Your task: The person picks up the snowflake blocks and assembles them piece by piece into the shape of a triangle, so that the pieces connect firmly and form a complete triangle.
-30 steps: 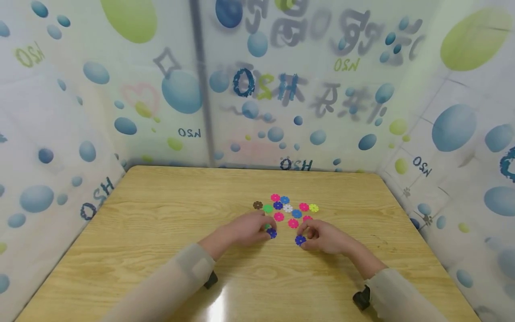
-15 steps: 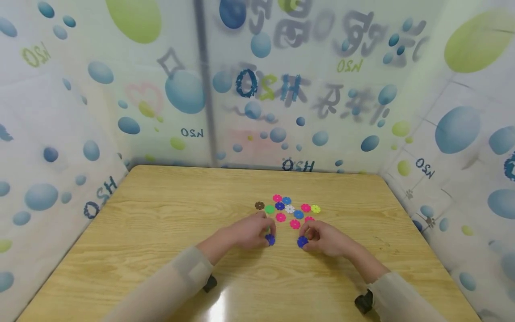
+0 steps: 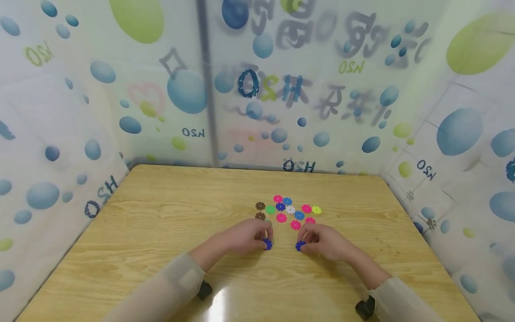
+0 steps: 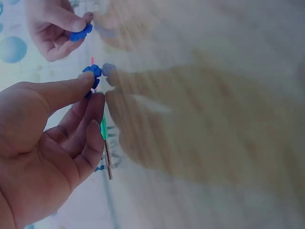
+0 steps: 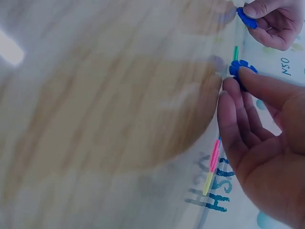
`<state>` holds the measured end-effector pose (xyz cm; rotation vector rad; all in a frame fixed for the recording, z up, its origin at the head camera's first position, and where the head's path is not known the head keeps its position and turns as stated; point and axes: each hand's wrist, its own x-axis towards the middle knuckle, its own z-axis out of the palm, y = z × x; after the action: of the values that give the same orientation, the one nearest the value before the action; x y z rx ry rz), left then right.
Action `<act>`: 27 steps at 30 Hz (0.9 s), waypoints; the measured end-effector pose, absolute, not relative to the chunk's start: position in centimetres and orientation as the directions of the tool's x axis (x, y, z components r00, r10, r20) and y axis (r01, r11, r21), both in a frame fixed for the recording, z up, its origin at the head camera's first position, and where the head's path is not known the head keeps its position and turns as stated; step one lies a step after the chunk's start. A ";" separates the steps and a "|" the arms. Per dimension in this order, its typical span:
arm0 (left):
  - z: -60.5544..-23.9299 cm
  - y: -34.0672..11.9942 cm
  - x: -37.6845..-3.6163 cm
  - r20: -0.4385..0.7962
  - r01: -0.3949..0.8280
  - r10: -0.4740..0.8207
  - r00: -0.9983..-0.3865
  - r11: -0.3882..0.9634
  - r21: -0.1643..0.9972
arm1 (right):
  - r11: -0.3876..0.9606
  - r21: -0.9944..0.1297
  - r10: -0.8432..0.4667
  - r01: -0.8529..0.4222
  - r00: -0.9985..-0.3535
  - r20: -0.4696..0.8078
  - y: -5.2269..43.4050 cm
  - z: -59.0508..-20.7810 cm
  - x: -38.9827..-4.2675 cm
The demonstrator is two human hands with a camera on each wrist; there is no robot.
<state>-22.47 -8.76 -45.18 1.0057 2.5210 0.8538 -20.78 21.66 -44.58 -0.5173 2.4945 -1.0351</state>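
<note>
Blue snowflake-style plastic discs pinched one in each hand, low over a wooden table (image 3: pixel 161 214). Left hand (image 3: pixel 245 236) closed on a dark blue disc (image 3: pixel 267 243) between thumb and forefinger, held at the fingertips on the side facing the other hand. Right hand (image 3: pixel 326 241) likewise nipping a second blue disc (image 3: pixel 300 245) at its fingertips. Discs level with each other, near but still apart across the gap between the hands, not yet slotted together. Judged an early stage: two pieces picked up, nothing joined. Just beyond both sets of fingertips, a loose cluster of flower discs (image 3: pixel 289 210) lying flat and untouched, in pink, blue, green, white, yellow and brown. Farther out, bubble-patterned plastic sheeting (image 3: pixel 257 89) walling the table on three sides.
</note>
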 end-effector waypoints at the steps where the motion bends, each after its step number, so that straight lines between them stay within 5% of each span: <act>1: -45.2 -8.9 -22.4 -0.043 0.516 0.696 -0.716 0.570 0.640 | 0.650 -0.736 -0.475 -0.190 -0.857 -0.199 21.6 -44.6 -20.8; 12: -44.3 -9.7 -21.5 -0.016 0.240 0.543 -0.840 0.397 0.886 | 0.507 -0.832 -0.455 -0.224 -0.890 -0.037 20.1 -44.0 -20.6; 27: -43.6 -9.7 -20.2 -0.039 0.011 0.440 -0.897 0.111 0.994 | 0.389 -0.885 -0.404 -0.258 -0.910 0.087 17.2 -43.0 -19.3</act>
<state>-20.20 -9.69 -43.56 0.4416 2.0695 1.8473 -19.31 17.19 -42.96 -0.5992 2.4966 -1.5501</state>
